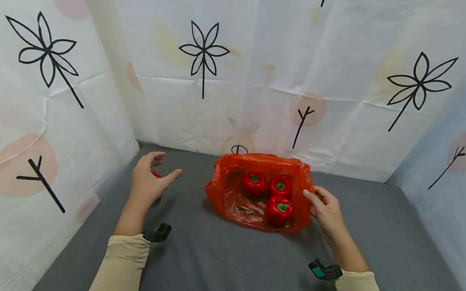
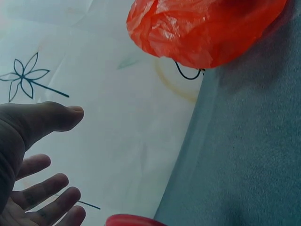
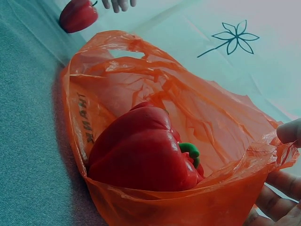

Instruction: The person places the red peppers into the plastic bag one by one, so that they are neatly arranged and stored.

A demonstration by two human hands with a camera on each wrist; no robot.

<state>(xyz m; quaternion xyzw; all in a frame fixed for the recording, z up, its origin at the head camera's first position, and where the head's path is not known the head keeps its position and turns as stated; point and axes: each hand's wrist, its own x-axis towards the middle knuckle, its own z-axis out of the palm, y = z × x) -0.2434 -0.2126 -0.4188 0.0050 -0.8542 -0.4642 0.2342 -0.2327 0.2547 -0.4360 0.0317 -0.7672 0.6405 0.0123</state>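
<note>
An orange-red plastic bag (image 1: 237, 210) lies with its mouth spread wide on the grey table. Three red bell peppers with green stems sit inside: one at the left (image 1: 254, 184), one at the back right (image 1: 280, 186) and one in front (image 1: 279, 211). My right hand (image 1: 329, 215) pinches the bag's right rim between thumb and fingers. To the left of the bag, my left hand (image 1: 148, 182) is spread with thumb and fingers apart. Another red bell pepper (image 3: 79, 16) stands on the table beside it, mostly hidden behind that hand in the head view.
A grey cloth covers the table (image 1: 204, 264). White fabric (image 1: 265, 73) printed with black flowers and twigs hangs at the back and both sides. A black wrist camera (image 1: 158, 233) sits on the left wrist, and another (image 1: 325, 270) on the right.
</note>
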